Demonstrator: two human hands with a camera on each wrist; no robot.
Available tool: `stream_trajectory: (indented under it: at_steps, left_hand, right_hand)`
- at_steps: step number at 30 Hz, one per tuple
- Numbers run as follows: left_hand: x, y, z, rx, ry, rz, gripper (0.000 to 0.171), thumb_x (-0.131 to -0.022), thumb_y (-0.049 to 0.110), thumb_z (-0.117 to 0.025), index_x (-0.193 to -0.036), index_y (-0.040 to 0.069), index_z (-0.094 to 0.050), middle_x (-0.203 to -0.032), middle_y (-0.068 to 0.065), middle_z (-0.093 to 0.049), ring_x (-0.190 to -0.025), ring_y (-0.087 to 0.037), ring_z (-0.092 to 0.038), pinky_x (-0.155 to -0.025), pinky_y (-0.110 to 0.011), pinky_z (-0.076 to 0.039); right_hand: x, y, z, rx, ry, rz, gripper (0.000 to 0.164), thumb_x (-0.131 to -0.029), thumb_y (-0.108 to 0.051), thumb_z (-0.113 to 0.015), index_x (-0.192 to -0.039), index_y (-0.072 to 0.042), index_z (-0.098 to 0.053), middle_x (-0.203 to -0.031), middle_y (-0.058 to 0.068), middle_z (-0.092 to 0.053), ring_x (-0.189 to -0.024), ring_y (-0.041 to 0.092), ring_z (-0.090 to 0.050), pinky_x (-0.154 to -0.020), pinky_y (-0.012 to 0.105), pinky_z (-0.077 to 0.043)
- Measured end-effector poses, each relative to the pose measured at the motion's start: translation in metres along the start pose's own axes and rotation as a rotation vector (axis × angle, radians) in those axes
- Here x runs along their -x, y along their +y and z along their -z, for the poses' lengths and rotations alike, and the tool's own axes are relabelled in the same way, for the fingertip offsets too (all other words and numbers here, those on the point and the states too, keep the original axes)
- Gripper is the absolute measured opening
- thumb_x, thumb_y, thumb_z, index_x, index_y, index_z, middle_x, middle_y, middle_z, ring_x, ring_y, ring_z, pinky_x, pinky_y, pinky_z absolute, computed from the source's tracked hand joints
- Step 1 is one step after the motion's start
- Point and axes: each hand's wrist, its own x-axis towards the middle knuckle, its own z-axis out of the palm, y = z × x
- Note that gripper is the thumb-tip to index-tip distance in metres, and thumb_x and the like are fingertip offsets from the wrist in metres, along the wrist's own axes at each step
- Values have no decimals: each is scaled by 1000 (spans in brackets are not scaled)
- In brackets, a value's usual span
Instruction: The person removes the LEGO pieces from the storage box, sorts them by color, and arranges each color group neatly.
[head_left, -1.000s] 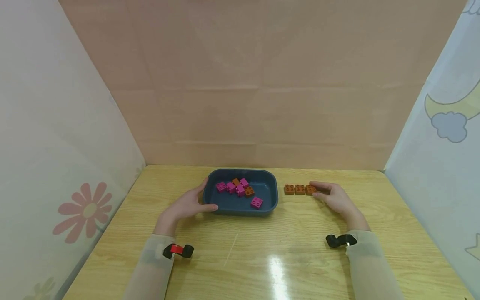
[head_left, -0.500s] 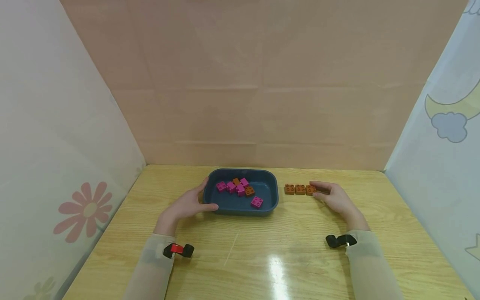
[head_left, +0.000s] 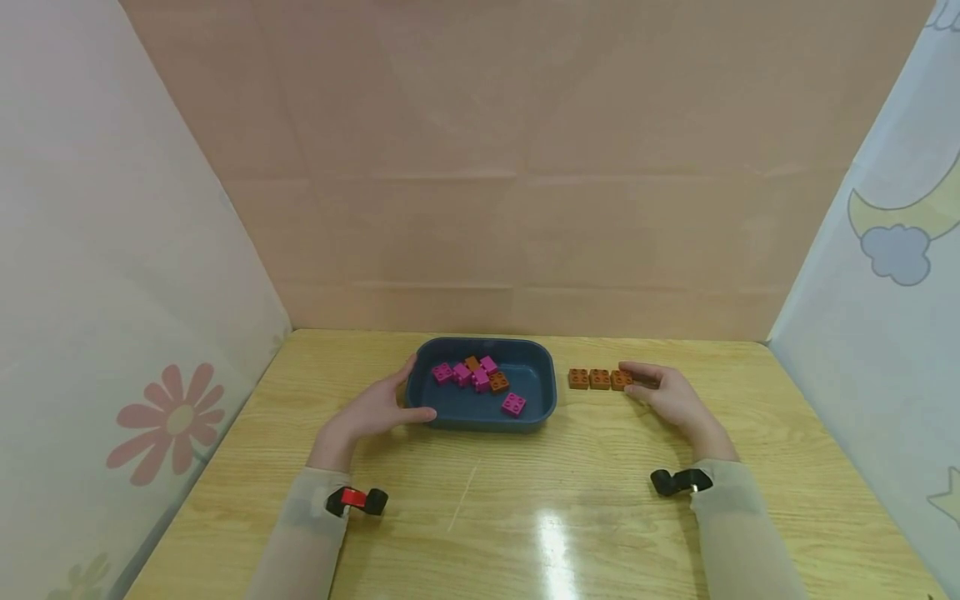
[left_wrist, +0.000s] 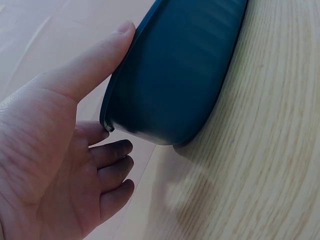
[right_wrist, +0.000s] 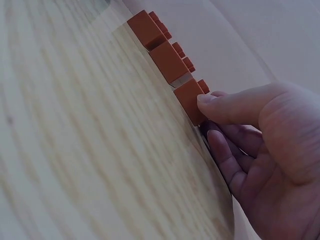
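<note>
Brick pinched by right hand, partly covered.

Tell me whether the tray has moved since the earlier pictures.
No: in the head view, the tray stays put relative to the table.

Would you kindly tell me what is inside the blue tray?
Inside the tray are pink blocks, mostly bunched together, and two visible orange blocks. What lies beneath the bunch is covered and cannot be seen.

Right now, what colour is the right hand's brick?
A brownish-orange brick, clearest in the right wrist view.
</note>
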Motion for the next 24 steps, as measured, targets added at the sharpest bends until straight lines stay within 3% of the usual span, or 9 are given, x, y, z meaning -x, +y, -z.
stream_trajectory:
  at_steps: [12, 18, 24]
  left_hand:
    - [1, 1, 1, 8, -5, 0, 122, -88, 62, -82, -174, 21, -7, -175, -16, -23, -155, -44, -35, -120, -65, -35]
    - [0, 0, 0, 12, -3, 10, 121, -88, 62, -83, -174, 23, -7, -176, -16, -23, -150, -42, -43, -118, -63, -39]
    - [0, 0, 0, 4, -1, 13, 120, -89, 61, -82, -174, 24, -7, -176, -15, -22, -154, -43, -36, -120, -65, -35]
  right_hand:
    - [1, -2, 1, 7, 5, 25, 58, -105, -18, -72, -157, -1, -53, -157, 22, -54, -142, 44, -52, -116, 59, -40]
    - [2, -1, 3, -1, -4, 11, 61, -104, -21, -74, -158, -3, -51, -158, 21, -54, -141, 42, -53, -117, 55, -41]
    - [7, -3, 6, -37, -6, 17, 61, -106, -21, -71, -160, -4, -49, -158, 22, -53, -140, 43, -55, -107, 27, -47]
